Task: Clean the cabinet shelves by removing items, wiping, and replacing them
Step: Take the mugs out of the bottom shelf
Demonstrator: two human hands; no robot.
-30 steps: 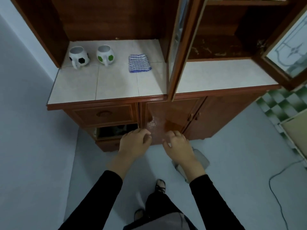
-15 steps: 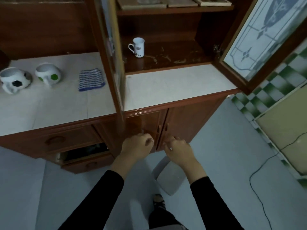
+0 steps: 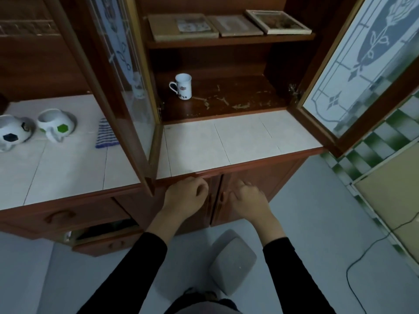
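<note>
Hands nearer counter (image 3: 238, 141), left hand (image 3: 184, 198) and right hand (image 3: 247, 200) curled, grip unclear, mug (image 3: 183, 87) print unreadable.

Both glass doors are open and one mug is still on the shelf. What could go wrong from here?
The left glass door juts out past the counter edge, right beside the left hand; lifting that arm could knock it. The white mug stands on the flaking shelf; wiping around it could tip it.
</note>
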